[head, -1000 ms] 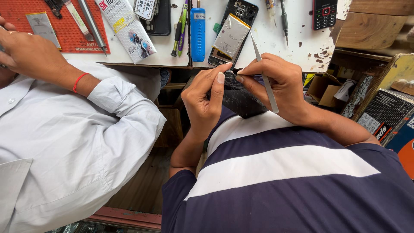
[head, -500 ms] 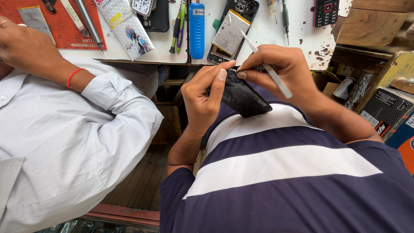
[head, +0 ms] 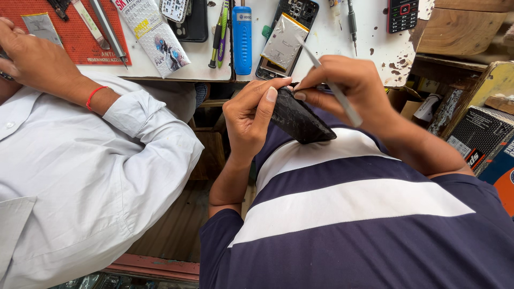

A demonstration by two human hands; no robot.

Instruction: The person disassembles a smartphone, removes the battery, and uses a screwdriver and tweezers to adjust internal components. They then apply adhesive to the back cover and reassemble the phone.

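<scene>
Left hand (head: pixel 251 115): grasps black phone panel (head: pixel 300 120) — thumb on its top edge.
Right hand (head: pixel 348 88): pinches grey tweezers (head: pixel 334 85).
Blue tube (head: pixel 242 37): upright at bench (head: pixel 171 67) front edge.
Printed packet (head: pixel 152 35): white, slanted — beside red mat (head: pixel 69 43).

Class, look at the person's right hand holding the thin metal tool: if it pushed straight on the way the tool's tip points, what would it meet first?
Probably the opened phone on the white table: the right hand aims its metal tool up-left toward it, though depth is unclear.

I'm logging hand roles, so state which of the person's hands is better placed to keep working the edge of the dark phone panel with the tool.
Right. The right hand already grips the slim metal tool, while the left hand steadies the dark panel.
</scene>
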